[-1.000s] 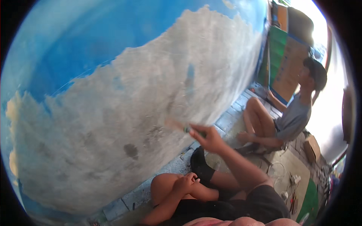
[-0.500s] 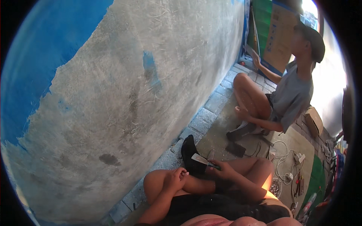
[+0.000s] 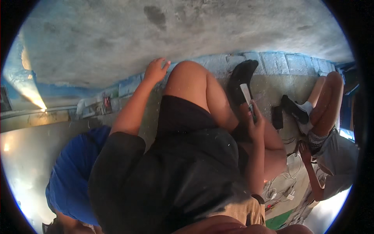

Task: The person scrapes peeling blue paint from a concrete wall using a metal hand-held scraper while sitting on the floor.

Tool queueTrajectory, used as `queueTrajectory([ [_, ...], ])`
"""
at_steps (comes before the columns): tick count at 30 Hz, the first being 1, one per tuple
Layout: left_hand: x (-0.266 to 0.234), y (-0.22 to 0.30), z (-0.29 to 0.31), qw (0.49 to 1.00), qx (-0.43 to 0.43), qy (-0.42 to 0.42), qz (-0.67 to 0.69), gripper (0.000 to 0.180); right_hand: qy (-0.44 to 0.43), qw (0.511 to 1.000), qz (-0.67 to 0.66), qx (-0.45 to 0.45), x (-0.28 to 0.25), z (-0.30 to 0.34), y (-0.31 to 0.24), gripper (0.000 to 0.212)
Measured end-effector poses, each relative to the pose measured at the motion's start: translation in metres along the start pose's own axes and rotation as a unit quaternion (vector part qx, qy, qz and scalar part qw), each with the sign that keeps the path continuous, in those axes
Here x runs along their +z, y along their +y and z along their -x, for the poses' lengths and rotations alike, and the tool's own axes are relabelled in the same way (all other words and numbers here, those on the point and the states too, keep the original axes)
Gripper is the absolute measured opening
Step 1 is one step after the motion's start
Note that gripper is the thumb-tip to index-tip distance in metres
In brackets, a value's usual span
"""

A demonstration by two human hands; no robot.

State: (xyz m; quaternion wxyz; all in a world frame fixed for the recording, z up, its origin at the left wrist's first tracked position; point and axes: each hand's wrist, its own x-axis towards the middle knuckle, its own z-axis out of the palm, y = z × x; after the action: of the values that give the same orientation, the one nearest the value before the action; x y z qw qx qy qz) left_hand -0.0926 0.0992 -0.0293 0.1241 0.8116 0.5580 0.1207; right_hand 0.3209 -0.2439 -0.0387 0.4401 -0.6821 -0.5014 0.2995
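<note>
My right hand (image 3: 256, 124) is closed around the dark handle of a scraper (image 3: 246, 93), its flat pale blade pointing up toward the wall. The blade stands just in front of my foot in its black sock (image 3: 242, 78). My left hand (image 3: 156, 71) reaches out beside my bent knee, close to the foot of the bare grey wall (image 3: 117, 43). Its fingers are stretched, the thumb stands apart, and I see nothing in it.
To the right a co-worker in a grey shirt (image 3: 339, 163) sits on the floor. A person in blue (image 3: 78, 175) is close on my left. White cables (image 3: 286, 187) lie on the floor at right, near a dark flat object (image 3: 277, 117). Blue-dusted paving blocks (image 3: 272, 63) edge the wall.
My view has swung down and left, bringing the person in blue into sight. My left hand has left my knee and stretched toward the wall. The scraper stays in my right hand.
</note>
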Motion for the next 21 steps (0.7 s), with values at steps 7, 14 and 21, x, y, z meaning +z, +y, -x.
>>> queueTrajectory([
  [7,0.009,0.089,0.075,0.979,0.052,0.087,0.179,0.042,0.004,0.999,0.037,-0.006,-0.013,0.012,-0.012,0.047],
  [14,-0.006,0.041,0.079,0.979,0.15,0.096,0.104,0.03,-0.004,0.998,0.054,0.006,-0.013,0.009,-0.032,0.045],
  [21,0.003,0.036,0.099,0.973,-0.009,0.108,0.203,0.021,0.004,0.996,0.078,-0.034,-0.008,0.019,-0.025,0.045],
])
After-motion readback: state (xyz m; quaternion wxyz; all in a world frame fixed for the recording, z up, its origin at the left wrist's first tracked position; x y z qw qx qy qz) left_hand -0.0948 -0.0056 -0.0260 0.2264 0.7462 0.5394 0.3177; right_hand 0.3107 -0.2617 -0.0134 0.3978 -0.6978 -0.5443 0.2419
